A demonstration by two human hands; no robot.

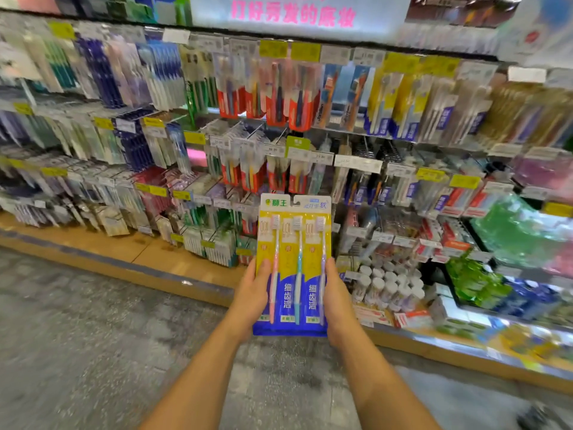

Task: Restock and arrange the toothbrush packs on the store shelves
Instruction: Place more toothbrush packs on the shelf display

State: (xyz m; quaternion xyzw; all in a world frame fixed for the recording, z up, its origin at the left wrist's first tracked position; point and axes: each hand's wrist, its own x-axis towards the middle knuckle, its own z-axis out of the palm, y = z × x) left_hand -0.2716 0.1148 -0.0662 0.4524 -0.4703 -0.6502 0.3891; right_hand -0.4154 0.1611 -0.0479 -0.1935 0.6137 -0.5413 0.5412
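The store shelves (pixel 356 131) fill the whole upper half of the frame, running from the left edge to the right edge and sloping down toward the lower right; rows of hanging toothbrush packs crowd every tier, with yellow and white price tags along the rails; much of it is blurred at the far left and far right. A lit sign with pink characters (pixel 293 13) sits at the top centre. The grey speckled floor (pixel 93 330) takes the lower left and bottom of the frame, open between the person and the display; a wooden base ledge (pixel 161 256) edges the shelving from the left middle down toward the lower right corner. At the right of centre, low on the display, stands a cluster of small white-capped bottles (pixel 390 283); green packages (pixel 521 231) lie further right.

In the centre of the frame, held upright in front of the lower tiers and apart from them, is a yellow-and-blue toothbrush pack (pixel 294 265) with three brushes, pink, teal and lilac; its hang-slot top is uppermost. The left hand (pixel 252 293) grips its lower left edge, thumb laid across the front; the right hand (pixel 335 293) grips the lower right edge likewise, fingers hidden behind the card; both forearms rise from the bottom edge.
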